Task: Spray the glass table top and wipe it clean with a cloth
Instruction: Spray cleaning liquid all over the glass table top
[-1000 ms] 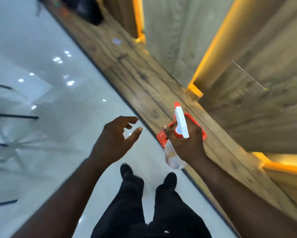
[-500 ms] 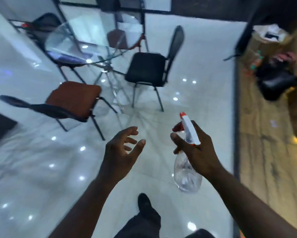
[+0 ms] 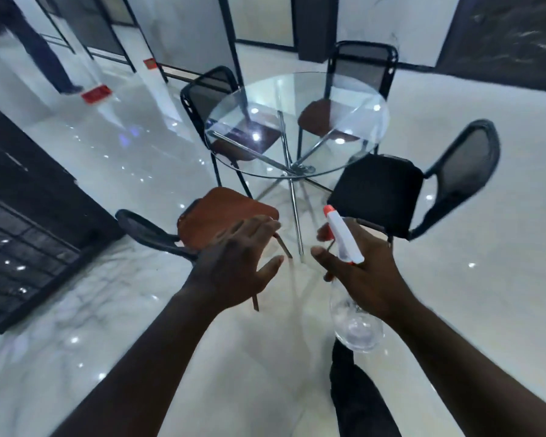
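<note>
At the far left a dark cabinet point(image 3: 28, 216) is cut off by the edge, and its front is too blurry to read. Up in the top left corner a person's leg point(image 3: 41, 55) shows, smeared by blur, with a red flat thing point(image 3: 96, 94) on the floor point(image 3: 486, 310) near it; what that thing is cannot be told.

Next comes a chair with a brown seat point(image 3: 224, 212). The left hand point(image 3: 233, 269) is in front of it and hides part of the seat. This hand is held out flat, palm down, with its fingers point(image 3: 255, 228) spread and a bit blurry. It holds nothing.

Past the hands stands the round glass worktop point(image 3: 296, 124) on shiny metal legs. It is well apart from both hands. Two more chairs show through the glass and behind it, so their seats look hazy. No cloth shows on the glass.

The right hand point(image 3: 363, 275) grips the spray bottle point(image 3: 344, 244) around its neck, fingers curled and pressed on it. The thumb sticks out to the left. The bottle stands almost upright, bottom down, top tipped a little to the left. Its red tip points up and away, toward the worktop. The clear round bottom hangs under the hand, and the hand hides the bottle's middle.

To the right sits a black chair point(image 3: 378, 193), its back pointing right. A dark trouser leg point(image 3: 360, 398) is cut off at the bottom edge.
</note>
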Available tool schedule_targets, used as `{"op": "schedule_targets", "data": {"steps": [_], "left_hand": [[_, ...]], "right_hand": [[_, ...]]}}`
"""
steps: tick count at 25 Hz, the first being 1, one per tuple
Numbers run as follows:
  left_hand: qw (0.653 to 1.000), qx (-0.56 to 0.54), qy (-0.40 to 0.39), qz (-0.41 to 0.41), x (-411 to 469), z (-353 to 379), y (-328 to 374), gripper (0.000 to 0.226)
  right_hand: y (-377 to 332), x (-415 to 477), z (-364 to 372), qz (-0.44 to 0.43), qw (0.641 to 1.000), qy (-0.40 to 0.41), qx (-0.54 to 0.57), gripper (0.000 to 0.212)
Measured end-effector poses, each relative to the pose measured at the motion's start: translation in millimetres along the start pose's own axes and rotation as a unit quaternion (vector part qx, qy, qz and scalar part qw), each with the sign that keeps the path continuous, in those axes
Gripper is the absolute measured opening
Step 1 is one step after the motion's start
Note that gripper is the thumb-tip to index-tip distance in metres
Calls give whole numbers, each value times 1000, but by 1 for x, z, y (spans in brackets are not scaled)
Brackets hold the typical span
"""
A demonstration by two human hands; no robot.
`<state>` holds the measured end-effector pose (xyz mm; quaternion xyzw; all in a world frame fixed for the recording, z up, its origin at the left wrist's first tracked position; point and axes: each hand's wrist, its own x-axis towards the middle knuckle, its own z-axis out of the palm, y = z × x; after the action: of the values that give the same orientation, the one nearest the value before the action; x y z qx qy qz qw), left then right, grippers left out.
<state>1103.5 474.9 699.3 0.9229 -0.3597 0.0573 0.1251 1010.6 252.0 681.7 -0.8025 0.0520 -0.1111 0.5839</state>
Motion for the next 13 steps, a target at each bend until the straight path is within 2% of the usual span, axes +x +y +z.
{"op": "schedule_targets", "data": {"steps": [2,6,9,13], "left_hand": [[1000,9,-5,-18,49,16,-27,56],[994,8,-29,-107,132,46,-83,56],[983,3,-53,-176,171,74,-124,59],[973,6,-89,-211,225,126,-184,63]], "right_hand": [[27,59,2,22,999,-8,21,25],[59,179,9,70,997,-25,18,9],[71,249,22,74,996,-52,-7,13],[107,336,40,107,989,-88,-50,18]]}}
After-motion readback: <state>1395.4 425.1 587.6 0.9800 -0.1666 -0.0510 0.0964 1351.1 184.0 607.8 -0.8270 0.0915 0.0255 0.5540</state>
